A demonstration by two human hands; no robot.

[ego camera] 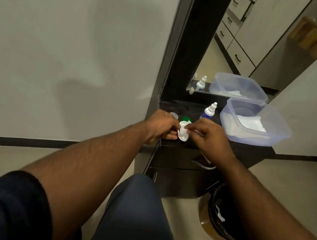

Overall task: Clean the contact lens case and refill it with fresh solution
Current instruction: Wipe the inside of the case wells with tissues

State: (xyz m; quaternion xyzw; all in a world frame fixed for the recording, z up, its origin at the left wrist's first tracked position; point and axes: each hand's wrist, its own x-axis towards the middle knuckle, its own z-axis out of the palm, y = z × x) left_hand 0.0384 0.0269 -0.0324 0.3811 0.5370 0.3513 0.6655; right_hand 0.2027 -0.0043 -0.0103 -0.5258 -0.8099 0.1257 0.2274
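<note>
Head view: our left hand (162, 125) pinches the white lens case (244, 145) over the dark counter (253, 150). Our right hand (210, 138) closes on what may be a tissue (248, 137), pressing it into the case. Behind them stands a solution bottle (209, 111).

White lens case (244, 144) held above the counter edge — green cap (247, 129) behind, solution bottle (209, 112) upright.

Dark cabinet top (239, 148) bears solution bottle (208, 112), plastic tub (256, 134), clear cap (173, 115).

Dark short sleeve (21, 197), navy trousers (136, 221), bare forearms.
</note>
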